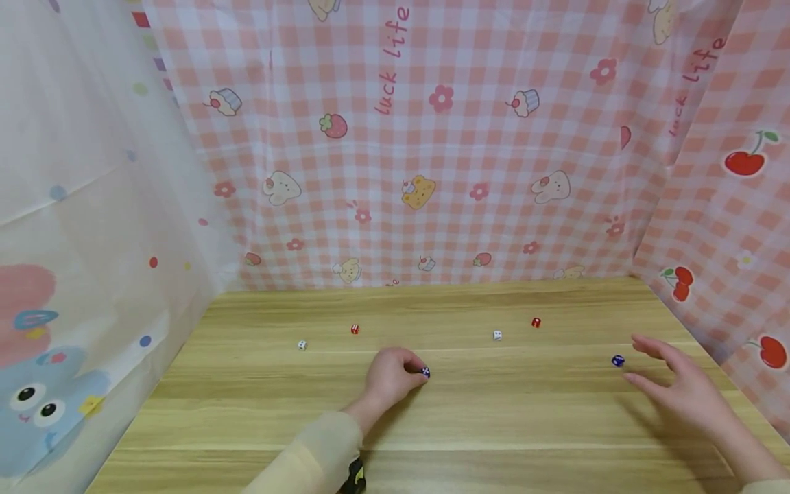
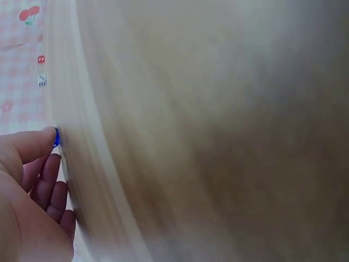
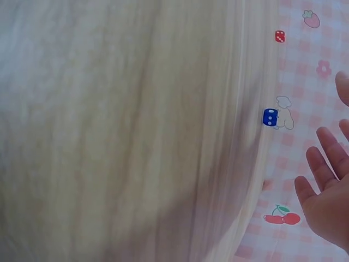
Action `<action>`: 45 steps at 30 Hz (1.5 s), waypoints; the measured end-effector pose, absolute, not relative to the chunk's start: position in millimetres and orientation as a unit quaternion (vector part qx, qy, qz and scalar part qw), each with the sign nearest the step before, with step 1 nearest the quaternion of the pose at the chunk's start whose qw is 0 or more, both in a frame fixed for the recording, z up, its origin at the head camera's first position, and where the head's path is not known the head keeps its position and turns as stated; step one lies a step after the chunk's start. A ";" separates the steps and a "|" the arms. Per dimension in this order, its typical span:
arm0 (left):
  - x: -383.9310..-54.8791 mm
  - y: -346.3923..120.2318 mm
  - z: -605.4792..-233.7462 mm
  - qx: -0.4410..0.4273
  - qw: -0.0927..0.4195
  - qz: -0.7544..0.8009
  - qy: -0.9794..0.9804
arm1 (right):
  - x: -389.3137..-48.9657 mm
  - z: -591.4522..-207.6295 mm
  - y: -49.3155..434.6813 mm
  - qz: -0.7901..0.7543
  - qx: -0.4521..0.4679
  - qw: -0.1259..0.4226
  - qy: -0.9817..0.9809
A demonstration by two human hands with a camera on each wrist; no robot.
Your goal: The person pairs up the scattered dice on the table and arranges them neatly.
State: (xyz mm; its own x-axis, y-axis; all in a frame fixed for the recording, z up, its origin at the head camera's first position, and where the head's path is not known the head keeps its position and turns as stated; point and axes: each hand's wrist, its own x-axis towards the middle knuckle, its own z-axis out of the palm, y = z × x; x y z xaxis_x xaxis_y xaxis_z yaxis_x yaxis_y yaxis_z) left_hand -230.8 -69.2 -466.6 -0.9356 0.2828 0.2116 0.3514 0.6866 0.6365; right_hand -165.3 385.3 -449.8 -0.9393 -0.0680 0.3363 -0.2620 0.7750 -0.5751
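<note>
My left hand (image 1: 390, 377) pinches a blue die (image 1: 425, 372) between thumb and fingers, low over the middle of the table; in the left wrist view the blue die (image 2: 56, 137) peeks out past the thumb. At the right, my right hand (image 1: 685, 384) hovers with thumb and fingers spread apart. Just left of its fingertips another blue die (image 1: 618, 361) lies on the wood, not touched; the right wrist view shows this blue die (image 3: 270, 117) with white pips, apart from the right hand (image 3: 330, 191).
Farther back on the wooden table (image 1: 494, 418) lie a white die (image 1: 302, 345) and a red die (image 1: 354, 329) at left, and a white die (image 1: 497, 335) and a red die (image 1: 536, 322) at right. A checked curtain (image 1: 432, 151) rises behind the table's far edge.
</note>
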 end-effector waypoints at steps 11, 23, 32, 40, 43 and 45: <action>-215.2 -62.5 -468.6 -0.198 0.010 -0.377 -0.905 | -167.3 -455.2 387.2 0.305 0.101 0.164 -0.933; -197.0 -62.3 -468.6 -0.234 0.003 -0.378 -0.896 | -169.6 -455.1 392.2 0.305 0.090 0.128 -0.940; -186.5 -62.0 -469.3 -0.243 -0.004 -0.370 -0.897 | -173.8 -454.8 394.8 0.315 0.091 0.104 -0.939; -178.6 -61.5 -465.8 -0.235 -0.038 -0.380 -0.894 | -181.7 -453.8 399.1 0.334 0.099 0.073 -0.935; -176.8 -61.5 -466.2 -0.237 -0.038 -0.379 -0.894 | -185.5 -454.5 400.2 0.345 0.104 0.060 -0.931; -175.9 -61.5 -466.8 -0.241 -0.035 -0.377 -0.894 | -187.6 -454.9 401.6 0.348 0.105 0.048 -0.931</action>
State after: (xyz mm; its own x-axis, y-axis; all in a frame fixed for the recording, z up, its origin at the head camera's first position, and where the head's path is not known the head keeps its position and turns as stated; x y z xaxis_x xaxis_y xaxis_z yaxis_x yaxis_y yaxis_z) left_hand -175.9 -61.5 -466.8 -0.8818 0.4563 0.1190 0.4036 0.5998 0.6909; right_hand -187.6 401.6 -454.9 -0.9735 -0.1610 0.1626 -0.2282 0.7364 -0.6369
